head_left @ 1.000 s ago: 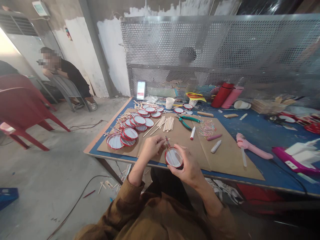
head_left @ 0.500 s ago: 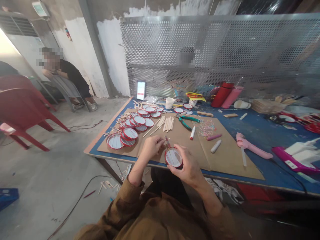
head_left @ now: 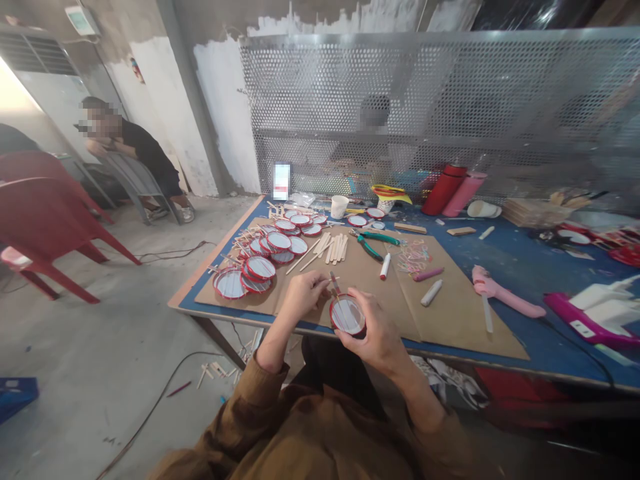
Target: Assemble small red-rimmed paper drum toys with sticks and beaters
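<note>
Between the thumb and fingers of my right hand (head_left: 376, 328) is a small red-rimmed drum (head_left: 347, 315) with a pale face, held at the table's front edge. Thin strands run across its face, and a short flat neck (head_left: 335, 283) sticks out at its top. My left hand (head_left: 307, 291) is closed in a pinch beside that neck, on a thin wooden stick (head_left: 334, 279) that crosses it. The stick's left end is hidden by my fingers. To the left, several similar red-rimmed drums (head_left: 261, 267) lie piled on the cardboard sheet (head_left: 400, 310).
Wooden sticks (head_left: 338, 248), green-handled pliers (head_left: 370, 247), coloured rubber bands (head_left: 414, 256) and marker-like tubes (head_left: 432, 293) lie on the cardboard. Rightward are a pink glue gun (head_left: 507, 295) and a purple power strip (head_left: 575, 323). A perforated metal screen (head_left: 310, 87) stands behind; a person (head_left: 143, 147) sits at left.
Almost nothing differs. Both hands keep their hold on the drum and stick in nearly the same place.
</note>
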Demonstrator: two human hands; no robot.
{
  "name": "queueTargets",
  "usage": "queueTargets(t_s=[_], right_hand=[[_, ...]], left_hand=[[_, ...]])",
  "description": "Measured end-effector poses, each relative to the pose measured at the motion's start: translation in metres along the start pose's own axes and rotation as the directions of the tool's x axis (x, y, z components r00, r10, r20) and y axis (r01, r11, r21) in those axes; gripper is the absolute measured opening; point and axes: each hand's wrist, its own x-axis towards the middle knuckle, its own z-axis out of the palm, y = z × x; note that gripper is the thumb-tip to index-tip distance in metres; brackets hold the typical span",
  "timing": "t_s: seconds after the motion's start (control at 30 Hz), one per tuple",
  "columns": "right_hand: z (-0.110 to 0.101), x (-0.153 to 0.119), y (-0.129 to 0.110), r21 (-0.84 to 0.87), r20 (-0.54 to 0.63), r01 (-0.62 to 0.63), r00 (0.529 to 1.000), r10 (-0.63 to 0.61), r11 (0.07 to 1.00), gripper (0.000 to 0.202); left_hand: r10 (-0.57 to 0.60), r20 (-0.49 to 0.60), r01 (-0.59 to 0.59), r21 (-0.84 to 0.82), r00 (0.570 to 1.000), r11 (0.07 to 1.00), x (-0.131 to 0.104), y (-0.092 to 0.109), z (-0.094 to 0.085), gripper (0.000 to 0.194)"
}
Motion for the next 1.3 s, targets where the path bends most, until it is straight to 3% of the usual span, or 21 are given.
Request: queueTargets(t_s=[1.3], right_hand=[[0.0009, -0.0004, 0.0007, -0.004, -0.002, 0.007, 1.0, -0.007, 1.0, 0.068]], left_hand=[[0.026, -0.008, -0.026, 0.018, 1.0, 1.0, -0.0008, -0.0002, 0.0008, 0.023]])
